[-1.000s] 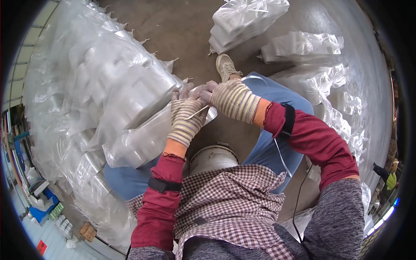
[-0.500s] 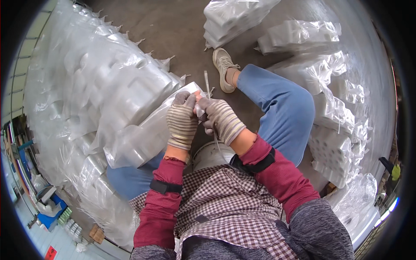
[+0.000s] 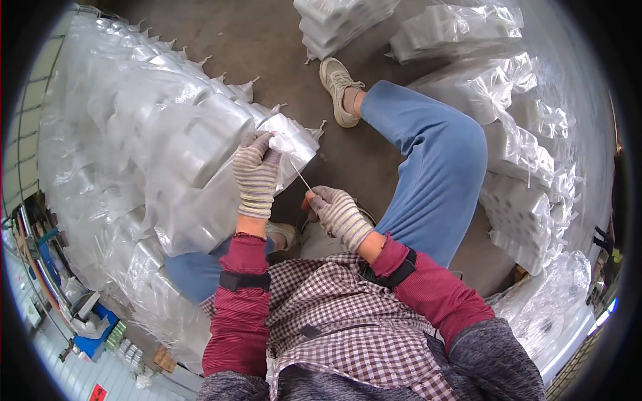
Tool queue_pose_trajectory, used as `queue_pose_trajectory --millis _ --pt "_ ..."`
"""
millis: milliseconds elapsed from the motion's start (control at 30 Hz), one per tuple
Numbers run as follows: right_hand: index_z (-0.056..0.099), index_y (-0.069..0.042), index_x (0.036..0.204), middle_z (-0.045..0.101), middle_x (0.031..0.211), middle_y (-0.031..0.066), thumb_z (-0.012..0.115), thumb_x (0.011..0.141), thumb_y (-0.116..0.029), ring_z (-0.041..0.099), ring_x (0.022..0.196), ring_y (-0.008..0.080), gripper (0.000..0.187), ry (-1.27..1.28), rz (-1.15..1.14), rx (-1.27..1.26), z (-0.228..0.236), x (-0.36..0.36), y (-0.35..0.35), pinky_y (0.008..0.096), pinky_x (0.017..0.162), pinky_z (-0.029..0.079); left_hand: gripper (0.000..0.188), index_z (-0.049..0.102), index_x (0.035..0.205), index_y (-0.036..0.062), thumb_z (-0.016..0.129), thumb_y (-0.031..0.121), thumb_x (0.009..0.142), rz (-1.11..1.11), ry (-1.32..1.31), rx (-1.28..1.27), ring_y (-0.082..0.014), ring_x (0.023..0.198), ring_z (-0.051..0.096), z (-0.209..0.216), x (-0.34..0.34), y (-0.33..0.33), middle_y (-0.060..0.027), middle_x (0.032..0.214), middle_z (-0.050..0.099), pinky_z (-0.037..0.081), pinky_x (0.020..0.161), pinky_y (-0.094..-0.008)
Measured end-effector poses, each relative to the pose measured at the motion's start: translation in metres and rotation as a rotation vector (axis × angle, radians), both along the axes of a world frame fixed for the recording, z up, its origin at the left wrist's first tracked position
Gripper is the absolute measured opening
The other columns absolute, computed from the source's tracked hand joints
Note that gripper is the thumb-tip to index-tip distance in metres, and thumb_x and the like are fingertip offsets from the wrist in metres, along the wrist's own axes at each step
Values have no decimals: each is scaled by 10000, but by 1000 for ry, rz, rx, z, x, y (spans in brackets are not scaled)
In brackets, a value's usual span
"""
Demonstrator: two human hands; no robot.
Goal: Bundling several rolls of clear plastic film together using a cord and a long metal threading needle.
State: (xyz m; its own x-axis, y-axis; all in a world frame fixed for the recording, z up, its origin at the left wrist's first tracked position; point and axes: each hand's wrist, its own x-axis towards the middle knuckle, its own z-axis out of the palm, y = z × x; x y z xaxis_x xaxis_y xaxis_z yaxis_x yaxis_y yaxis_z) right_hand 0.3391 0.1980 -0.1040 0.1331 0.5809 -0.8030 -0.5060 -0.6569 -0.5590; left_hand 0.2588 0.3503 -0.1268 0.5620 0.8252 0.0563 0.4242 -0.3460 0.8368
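Note:
My left hand [image 3: 257,170], in a striped work glove with bare fingertips, is closed on the gathered mouth of a clear plastic bag [image 3: 190,217]. The bag wraps white roll-shaped goods and leans over my left leg. A thin pale string [image 3: 301,176] runs taut from the bunched plastic [image 3: 282,142] down to my right hand [image 3: 340,212]. That hand, gloved alike, pinches the string's end between thumb and fingers. Whether the string is knotted round the bag's mouth is hidden by the crumpled film.
To the left rises a big stack of similar wrapped packs [image 3: 100,134]. More wrapped packs [image 3: 458,30] stand ahead and along the right. Between my knees is a pale round-topped seat or bucket [image 3: 321,240], partly covered by my apron. Loose film [image 3: 548,307] lies at the lower right.
My hands were together at the bag's mouth. The right has pulled down and toward me, stretching the string, while the left has shifted slightly left with the plastic.

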Motion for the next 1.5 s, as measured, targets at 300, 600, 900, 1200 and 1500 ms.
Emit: queue_pose_trajectory --millis 300,600,900,1200,1500 --pt "612 -11 858 599 727 154 530 867 -314 588 620 294 315 -768 423 222 -15 25 11 379 623 472 306 649 931 71 617 -26 643 -29 54 249 -284 790 602 11 -1 -16 -107 891 615 482 704 -355" --pt "640 -69 844 563 599 136 537 866 -326 565 568 306 278 -778 819 116 -7 36 17 390 564 444 269 642 924 84 614 -4 671 -12 61 231 -288 780 598 16 2 -17 -101 875 609 481 682 -363" --pt "643 -75 788 599 665 157 543 850 -300 598 660 336 254 -976 913 206 3 50 45 423 589 452 260 638 913 61 619 -5 662 -82 48 178 -291 768 598 17 1 -9 -106 884 604 484 681 -368" --pt "594 -96 800 591 690 140 503 878 -359 578 683 336 288 -968 696 319 -19 46 18 430 608 438 208 634 899 73 617 8 702 -29 11 214 -282 745 596 16 3 -10 -98 861 601 484 655 -363" --pt "668 -65 898 638 837 161 611 783 -395 608 801 325 353 -916 604 200 23 103 97 397 735 473 241 642 934 90 612 39 701 -85 95 230 -288 777 609 17 -2 -14 -99 914 617 496 666 -363"
